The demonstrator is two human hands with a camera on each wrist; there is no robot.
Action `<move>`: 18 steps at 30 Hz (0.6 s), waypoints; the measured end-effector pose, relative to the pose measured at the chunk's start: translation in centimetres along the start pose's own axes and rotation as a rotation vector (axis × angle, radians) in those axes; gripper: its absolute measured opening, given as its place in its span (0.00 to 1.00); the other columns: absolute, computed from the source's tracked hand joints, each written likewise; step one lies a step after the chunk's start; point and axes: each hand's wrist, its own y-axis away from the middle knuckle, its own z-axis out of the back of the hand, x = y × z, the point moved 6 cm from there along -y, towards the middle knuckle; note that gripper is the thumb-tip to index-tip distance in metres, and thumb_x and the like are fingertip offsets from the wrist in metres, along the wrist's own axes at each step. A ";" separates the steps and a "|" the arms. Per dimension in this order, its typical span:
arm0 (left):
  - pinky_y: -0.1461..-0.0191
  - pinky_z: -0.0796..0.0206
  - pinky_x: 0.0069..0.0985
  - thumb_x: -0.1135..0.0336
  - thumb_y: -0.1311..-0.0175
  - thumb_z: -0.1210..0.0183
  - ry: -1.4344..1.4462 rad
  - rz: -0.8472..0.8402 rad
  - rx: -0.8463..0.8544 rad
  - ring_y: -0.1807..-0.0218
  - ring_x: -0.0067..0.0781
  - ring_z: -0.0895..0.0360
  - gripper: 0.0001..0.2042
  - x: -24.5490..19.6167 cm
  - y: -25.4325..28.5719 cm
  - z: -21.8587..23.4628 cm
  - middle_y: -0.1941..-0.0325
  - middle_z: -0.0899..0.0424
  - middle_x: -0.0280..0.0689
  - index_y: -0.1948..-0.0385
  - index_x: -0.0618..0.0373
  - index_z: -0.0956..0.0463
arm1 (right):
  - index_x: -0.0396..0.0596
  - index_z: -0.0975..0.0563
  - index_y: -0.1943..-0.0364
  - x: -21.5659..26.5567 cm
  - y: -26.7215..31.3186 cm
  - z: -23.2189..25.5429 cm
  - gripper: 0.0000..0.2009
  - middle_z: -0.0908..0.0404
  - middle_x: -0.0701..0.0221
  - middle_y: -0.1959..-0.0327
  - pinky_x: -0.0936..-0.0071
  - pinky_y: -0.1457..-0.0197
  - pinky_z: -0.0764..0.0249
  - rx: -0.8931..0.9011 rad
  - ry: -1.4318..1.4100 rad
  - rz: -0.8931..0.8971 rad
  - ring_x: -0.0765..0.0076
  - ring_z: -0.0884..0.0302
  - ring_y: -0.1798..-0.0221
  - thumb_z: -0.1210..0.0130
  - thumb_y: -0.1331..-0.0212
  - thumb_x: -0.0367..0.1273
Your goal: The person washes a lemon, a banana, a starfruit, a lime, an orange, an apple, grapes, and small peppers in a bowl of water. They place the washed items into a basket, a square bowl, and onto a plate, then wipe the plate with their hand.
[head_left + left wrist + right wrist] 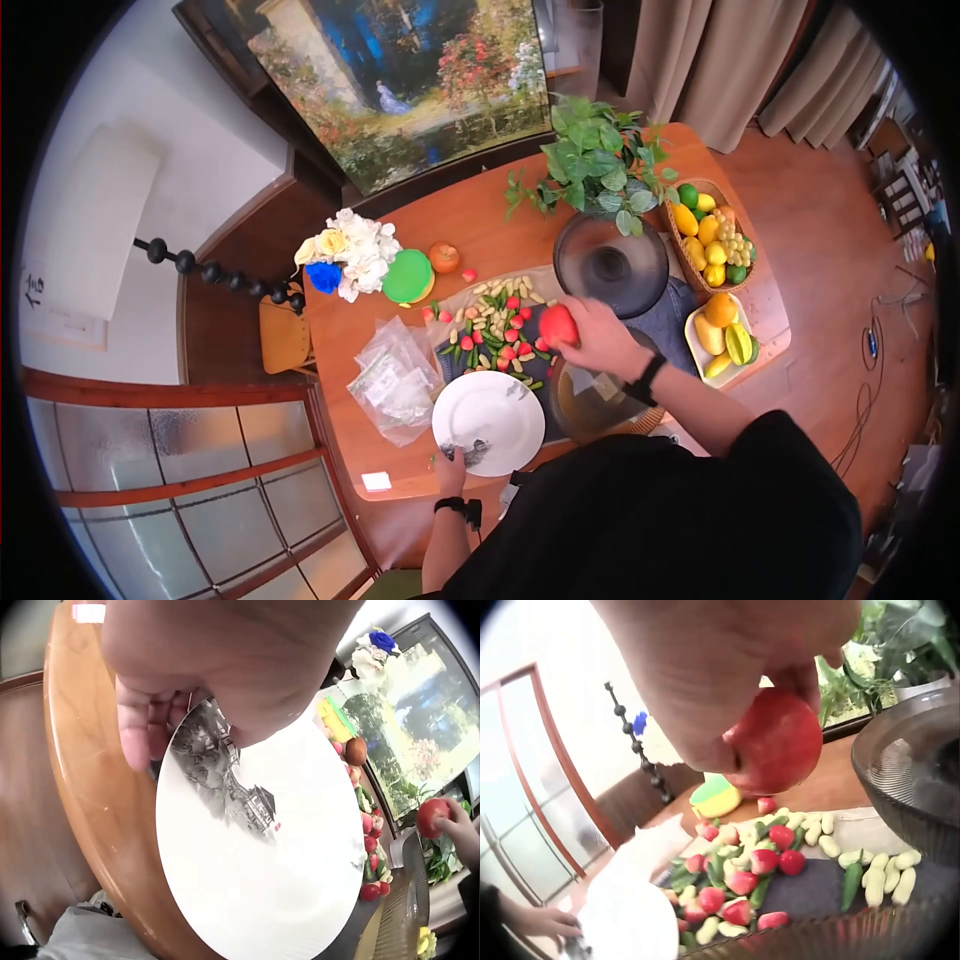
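My left hand (pixel 452 474) grips the near-left rim of a white plate (pixel 505 402), whose ink-style print (pixel 217 780) shows beside the thumb. In the left wrist view the plate looks tilted, with fingers under its edge. My right hand (pixel 605 345) holds a red apple (pixel 784 746) above the table, with thumb and fingers round it. Below and behind the apple lie peanut-shaped pieces (pixel 877 885), small red strawberry-like fruits (pixel 742 883) and green peppers (pixel 851 885) on a dark cloth (pixel 802 892).
Two dark glass bowls (pixel 572 268) flank the right hand. A fruit basket (pixel 722 284) and fruit tray (pixel 695 335) stand right. Clear plastic bags (pixel 395 385) lie left. A green-lidded container (pixel 408 276), brown-orange round fruit (pixel 444 257), flowers (pixel 365 250) and leafy plant (pixel 590 150) stand behind.
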 end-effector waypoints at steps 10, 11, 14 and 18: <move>0.51 0.30 0.39 0.70 0.36 0.46 -0.271 -0.307 -0.161 0.54 0.55 0.22 0.10 -9.0 0.4 1.7 0.60 0.20 0.53 0.58 0.67 0.26 | 0.42 0.33 0.36 -8.9 15.2 -4.3 0.33 0.29 0.46 0.43 0.56 0.40 0.28 0.156 -0.031 -0.430 0.41 0.25 0.45 0.42 0.45 0.43; 0.50 0.30 0.39 0.72 0.37 0.47 -0.027 -0.450 -0.133 0.54 0.55 0.22 0.09 -13.5 1.2 1.6 0.59 0.20 0.51 0.57 0.65 0.26 | 0.42 0.32 0.37 -9.2 15.2 -4.7 0.31 0.29 0.45 0.43 0.56 0.40 0.28 0.145 -0.078 -0.474 0.40 0.25 0.46 0.43 0.44 0.43; 0.53 0.28 0.36 0.75 0.39 0.45 0.010 -0.692 0.168 0.55 0.49 0.21 0.11 -23.0 3.9 -2.8 0.56 0.21 0.48 0.55 0.60 0.26 | 0.39 0.29 0.42 -9.4 14.8 -5.8 0.27 0.25 0.44 0.47 0.54 0.42 0.27 0.101 -0.143 -0.544 0.37 0.23 0.49 0.46 0.40 0.43; 0.45 0.29 0.38 0.62 0.45 0.33 -0.095 -0.936 0.453 0.45 0.52 0.25 0.28 -31.6 8.8 -8.2 0.46 0.25 0.49 0.42 0.58 0.33 | 0.38 0.25 0.46 -8.5 14.3 -7.7 0.26 0.19 0.44 0.55 0.55 0.43 0.27 0.166 -0.291 -0.556 0.40 0.23 0.48 0.50 0.38 0.47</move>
